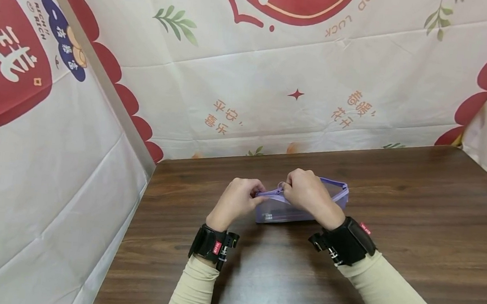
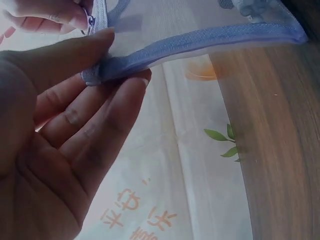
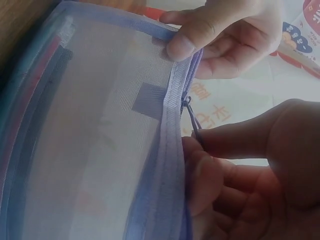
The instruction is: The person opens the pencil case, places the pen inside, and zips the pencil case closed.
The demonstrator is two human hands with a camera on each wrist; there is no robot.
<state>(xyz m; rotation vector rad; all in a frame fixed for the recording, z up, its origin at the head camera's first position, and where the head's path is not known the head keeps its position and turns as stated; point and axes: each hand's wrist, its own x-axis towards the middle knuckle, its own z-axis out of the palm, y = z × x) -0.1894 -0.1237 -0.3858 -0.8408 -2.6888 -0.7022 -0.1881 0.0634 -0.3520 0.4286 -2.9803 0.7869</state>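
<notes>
A see-through mesh pencil case [image 1: 283,213] with purple edging stands on the wooden table, its zipper along the top. At its left end my left hand [image 1: 242,197] pinches the top corner between thumb and fingers. My right hand [image 1: 309,193] pinches the zipper pull [image 3: 195,120] between thumb and forefinger, close to the left hand. In the right wrist view, the slider sits a little below the left thumb. Through the mesh show a dark strip and a reddish strip [image 3: 30,85]; their kind is unclear. To the right of the right hand, the top edges stand apart.
The dark wooden table [image 1: 414,222] runs back to a white printed cloth [image 1: 273,102] hung behind it. Another cloth panel [image 1: 52,180] closes off the left side. Both wrists wear black straps [image 1: 350,241] with small cameras.
</notes>
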